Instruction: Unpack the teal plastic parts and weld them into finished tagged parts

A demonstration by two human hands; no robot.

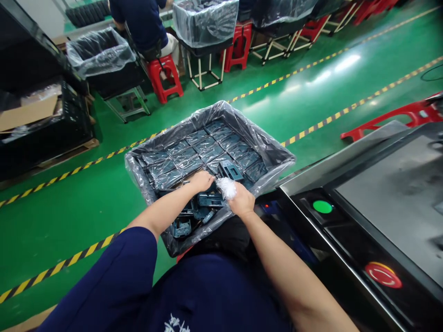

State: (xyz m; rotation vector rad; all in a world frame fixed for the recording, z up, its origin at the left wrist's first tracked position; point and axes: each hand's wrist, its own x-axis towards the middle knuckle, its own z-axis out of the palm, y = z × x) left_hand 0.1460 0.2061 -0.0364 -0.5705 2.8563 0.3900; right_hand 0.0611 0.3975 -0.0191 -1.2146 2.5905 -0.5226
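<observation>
My right hand is closed around a crumpled wad of clear plastic film. Just left of that wad, my left hand has its fingers curled shut; what they grip, if anything, is too small to make out. Both hands are over a black crate lined with clear plastic. Inside it, dark blue-grey plastic parts in clear wrapping lie in rows at the far side. Closer to me are loose unwrapped parts, and a part with rectangular openings lies beyond my right hand.
On the right stands a machine with a green button and a red emergency stop button. A seated person works at the back near plastic-lined crates and red stools. Yellow-black tape marks the green floor.
</observation>
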